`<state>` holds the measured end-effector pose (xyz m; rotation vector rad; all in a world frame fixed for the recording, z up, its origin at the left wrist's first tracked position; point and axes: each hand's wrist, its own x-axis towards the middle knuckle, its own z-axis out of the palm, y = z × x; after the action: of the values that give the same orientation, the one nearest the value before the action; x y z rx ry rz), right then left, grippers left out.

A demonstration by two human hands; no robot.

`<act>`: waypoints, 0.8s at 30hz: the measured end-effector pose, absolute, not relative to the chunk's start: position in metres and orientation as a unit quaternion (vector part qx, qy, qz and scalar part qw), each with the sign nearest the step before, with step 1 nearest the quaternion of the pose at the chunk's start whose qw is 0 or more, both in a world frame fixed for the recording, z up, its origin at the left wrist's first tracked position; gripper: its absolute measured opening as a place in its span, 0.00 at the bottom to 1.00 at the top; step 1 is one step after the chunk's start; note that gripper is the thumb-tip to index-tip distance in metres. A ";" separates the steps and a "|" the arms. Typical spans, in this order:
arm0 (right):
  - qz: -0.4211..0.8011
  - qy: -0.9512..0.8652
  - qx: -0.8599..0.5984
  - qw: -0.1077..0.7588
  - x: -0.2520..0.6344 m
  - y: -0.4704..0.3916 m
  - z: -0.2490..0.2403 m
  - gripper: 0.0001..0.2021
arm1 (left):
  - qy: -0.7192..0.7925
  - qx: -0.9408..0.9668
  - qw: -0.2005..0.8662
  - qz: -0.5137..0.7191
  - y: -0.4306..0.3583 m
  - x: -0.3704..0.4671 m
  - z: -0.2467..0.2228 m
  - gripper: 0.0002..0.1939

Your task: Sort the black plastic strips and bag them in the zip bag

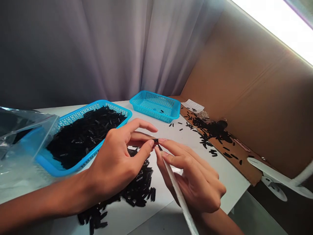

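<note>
My left hand [122, 153] pinches a small black strip-like piece [156, 140] between thumb and fingers, with the index finger lifted above it. My right hand [193, 173] is closed around a long, thin white-handled tool [179, 195] that slants down toward me. The tool's narrow dark tip is close under the black piece; whether it touches cannot be made out. Fingertips of my right hand rest at the right end of the piece. Below my hands lies a pile of loose black pieces [140, 192], partly hidden by my left hand and forearm.
A blue basket [105, 103] full of black pieces stands at left, beside a clear plastic bag [22, 156]. Behind is a second blue basket [154, 112] with few pieces. More black pieces [207, 129] lie scattered along the cardboard wall [246, 94]. A white lamp-like arm [276, 174] is at right.
</note>
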<state>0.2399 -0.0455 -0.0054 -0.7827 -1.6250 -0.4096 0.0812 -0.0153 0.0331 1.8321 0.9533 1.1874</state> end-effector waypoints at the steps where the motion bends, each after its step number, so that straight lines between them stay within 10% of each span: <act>1: -0.165 -0.700 -0.334 0.609 0.239 -0.045 -0.004 0.10 | 0.370 0.716 0.368 0.465 -0.015 0.081 0.034 0.10; 24: -0.087 -0.683 -0.385 0.615 0.239 -0.050 0.000 0.12 | 0.342 0.787 0.171 0.484 -0.020 0.084 0.023 0.11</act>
<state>0.2388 -0.0498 -0.0005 -0.8866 -1.5731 -0.2002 0.0839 -0.0196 0.0234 2.2342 0.9711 1.3746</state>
